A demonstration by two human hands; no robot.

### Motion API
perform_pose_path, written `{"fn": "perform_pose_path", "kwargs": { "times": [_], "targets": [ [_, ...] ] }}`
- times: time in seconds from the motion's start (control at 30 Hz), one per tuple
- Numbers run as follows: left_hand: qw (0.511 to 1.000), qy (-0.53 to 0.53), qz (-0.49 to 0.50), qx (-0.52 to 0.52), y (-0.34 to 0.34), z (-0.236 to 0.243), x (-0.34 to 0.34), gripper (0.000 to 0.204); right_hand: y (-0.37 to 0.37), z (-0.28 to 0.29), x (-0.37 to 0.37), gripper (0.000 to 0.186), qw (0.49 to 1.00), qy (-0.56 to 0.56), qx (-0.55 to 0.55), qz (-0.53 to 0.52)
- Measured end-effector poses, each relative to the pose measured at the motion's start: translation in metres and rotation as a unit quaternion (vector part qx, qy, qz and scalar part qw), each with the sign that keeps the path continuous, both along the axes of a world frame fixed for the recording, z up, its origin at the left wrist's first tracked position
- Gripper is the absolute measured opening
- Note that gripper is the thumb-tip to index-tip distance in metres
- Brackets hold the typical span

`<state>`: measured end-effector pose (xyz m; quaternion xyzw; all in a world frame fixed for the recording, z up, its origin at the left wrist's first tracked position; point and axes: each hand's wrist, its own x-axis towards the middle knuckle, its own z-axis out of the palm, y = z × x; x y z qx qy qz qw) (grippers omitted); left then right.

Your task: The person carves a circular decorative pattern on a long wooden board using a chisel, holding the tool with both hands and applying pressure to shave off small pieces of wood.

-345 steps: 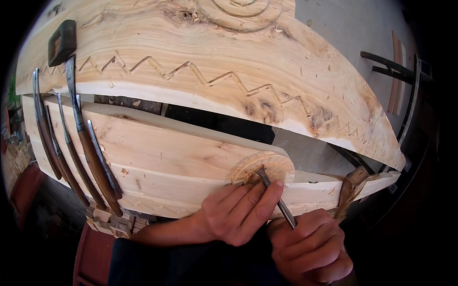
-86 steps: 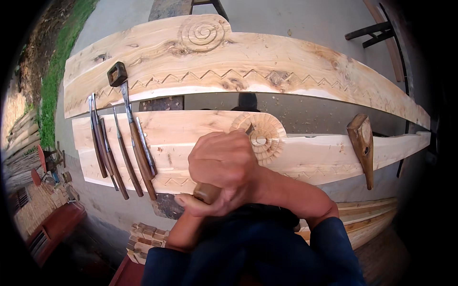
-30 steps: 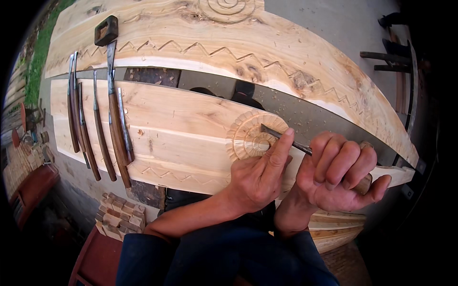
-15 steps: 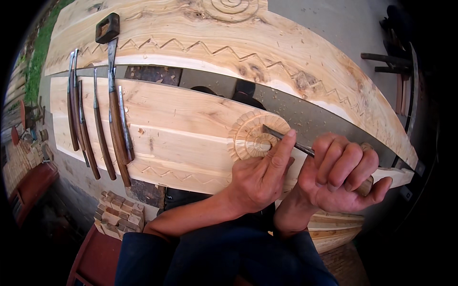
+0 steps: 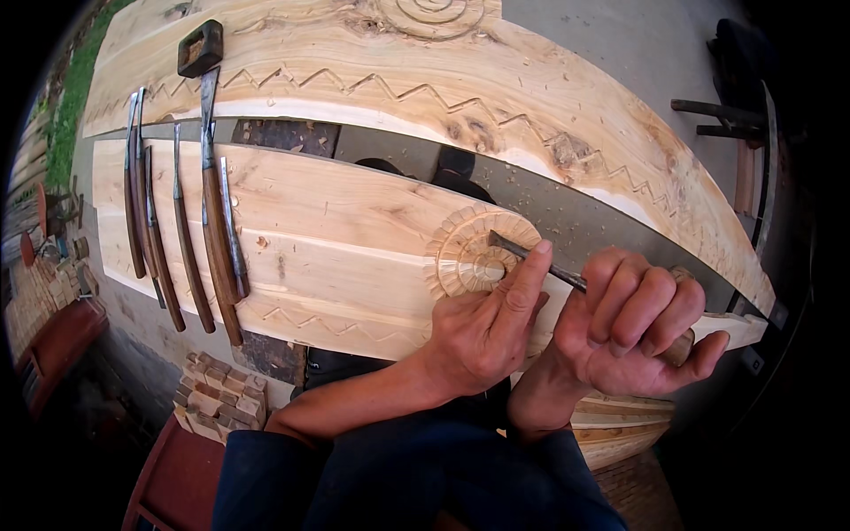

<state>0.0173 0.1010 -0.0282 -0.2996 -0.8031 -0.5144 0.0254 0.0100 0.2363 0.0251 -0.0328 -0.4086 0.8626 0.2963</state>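
One chisel [image 5: 567, 277] has swung rightward, two hands [image 5: 478, 341] on it.

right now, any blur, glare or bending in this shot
Head view: the hands and chisel look fairly sharp; the far plank's edge bows, likely fisheye; soft light leaves no strong glare on the near plank; the rim goes black, hiding detail.

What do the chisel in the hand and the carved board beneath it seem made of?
Chisel: blade likely steel, dull dark grey; handle end probably wood, judging by its brown colour. Board: wood, pale and seemingly unvarnished, with visible grain lines.
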Motion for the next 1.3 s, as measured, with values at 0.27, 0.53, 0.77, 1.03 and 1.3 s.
{"fn": "perform_pose_path", "kwargs": {
  "times": [0.27, 0.53, 0.77, 1.03, 1.3],
  "targets": [
    [1.0, -0.007, -0.005, -0.001, -0.0005, 0.0006, -0.0004, 0.065, -0.0001, 0.0011, -0.0012, 0.062, 1.0, 0.0, -0.002, 0.003],
    [1.0, 0.0, -0.003, 0.005, 0.0014, 0.0014, -0.0023, 0.063, -0.0001, 0.002, -0.0009, 0.062, 1.0, -0.001, -0.011, -0.002],
    [1.0, -0.007, -0.005, 0.001, -0.0002, 0.0016, -0.0013, 0.063, -0.0002, 0.0013, -0.0004, 0.062, 1.0, 0.002, -0.013, 0.002],
    [1.0, -0.005, 0.001, 0.003, 0.0004, 0.0013, -0.0013, 0.063, -0.0003, 0.0015, -0.002, 0.063, 1.0, -0.001, 0.002, 0.009],
    [1.0, -0.019, 0.0, 0.001, 0.001, 0.0026, -0.0022, 0.065, 0.0051, -0.0057, -0.0029, 0.064, 0.999, 0.03, 0.014, 0.037]
  ]
}}
